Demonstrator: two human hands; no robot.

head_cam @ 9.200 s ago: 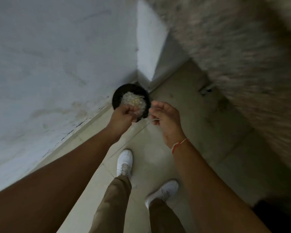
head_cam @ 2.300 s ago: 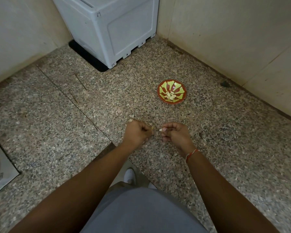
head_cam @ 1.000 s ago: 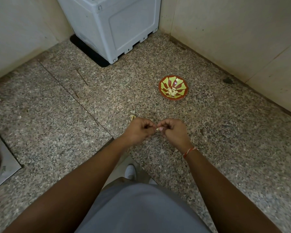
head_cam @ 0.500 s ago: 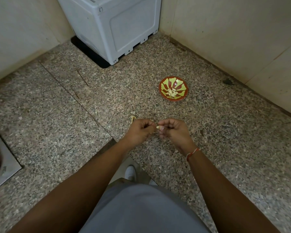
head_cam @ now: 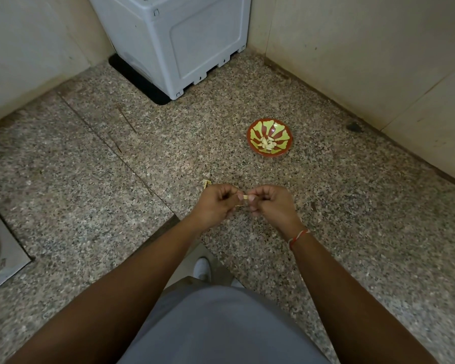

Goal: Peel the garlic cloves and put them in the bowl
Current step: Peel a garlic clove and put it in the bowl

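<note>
Left hand (head_cam: 216, 203) and right hand (head_cam: 269, 203) both pinch one garlic clove (head_cam: 245, 197) above the granite counter (head_cam: 352, 219), near the bowl (head_cam: 269, 140); judged light, firm, slippery once skinned, best held by its ends.

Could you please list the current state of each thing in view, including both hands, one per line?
left hand: fingers curled, pinching the garlic clove.
right hand: fingers curled, pinching the same clove.
garlic clove: held between both hands above the counter, not yet in the bowl.
bowl: upright on the granite counter, holding a small pile of peeled cloves.
peel scrap: lying on the counter beside the left hand.
</note>
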